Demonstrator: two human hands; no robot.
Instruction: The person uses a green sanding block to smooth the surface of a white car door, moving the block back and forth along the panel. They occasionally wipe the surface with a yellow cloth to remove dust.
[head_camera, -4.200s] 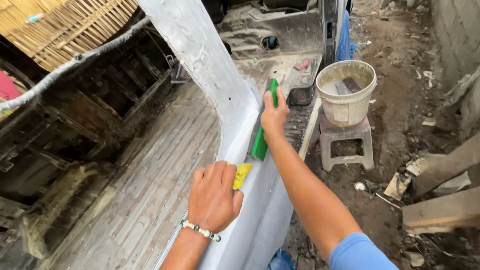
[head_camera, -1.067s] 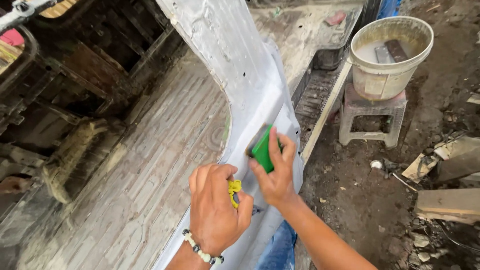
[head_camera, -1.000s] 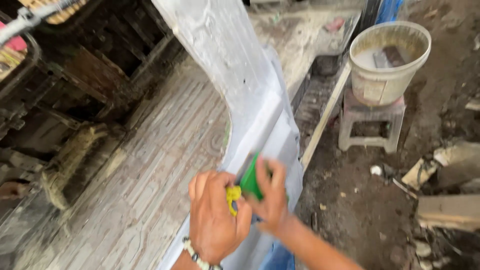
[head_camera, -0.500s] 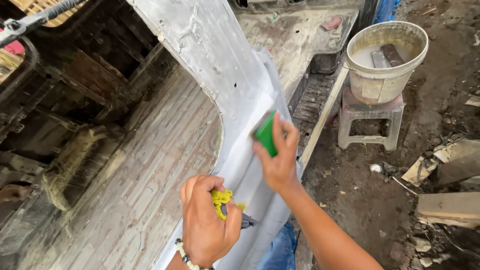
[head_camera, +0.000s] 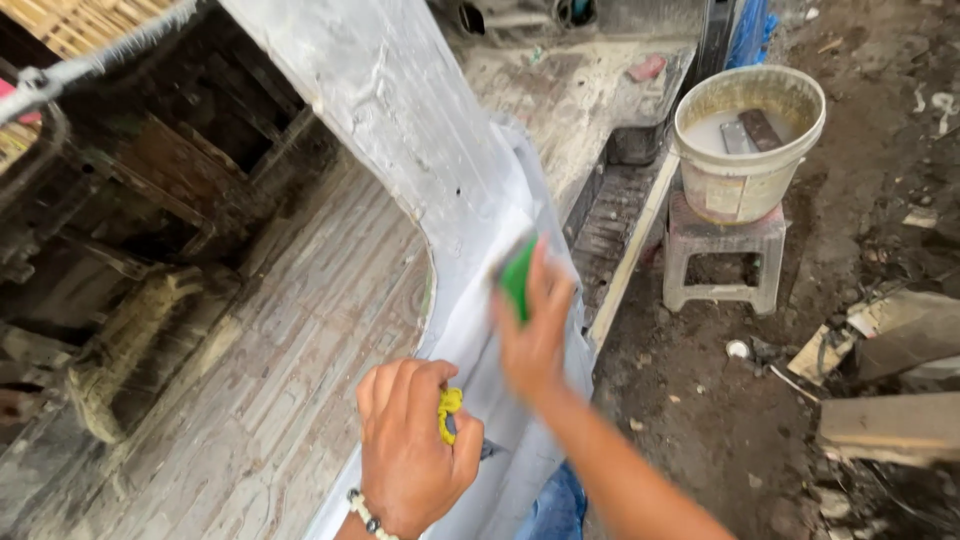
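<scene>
Fingers (head_camera: 545, 290) of the right hand (head_camera: 535, 335) are spreading flat over a green block (head_camera: 518, 278), pressing it against the pale grey body panel (head_camera: 400, 130); the block is showing just above and to the left of those fingertips, blurred at its edges. Fingers (head_camera: 400, 380) of the left hand (head_camera: 412, 450) are curling shut around a small yellow object (head_camera: 448, 408), which is peeking out just to the right of the knuckles, and that fist is resting against the same panel, below and to the left of the right hand. A beaded bracelet (head_camera: 362, 512) is circling the left wrist. Well off to the right of the right hand's fingers, a cream bucket (head_camera: 745, 150) of cloudy liquid is sitting on a small plastic stool (head_camera: 722, 255), on dirt ground strewn with rubble. To the left of both hands, a worn ribbed floor (head_camera: 290, 340) is stretching away.
</scene>
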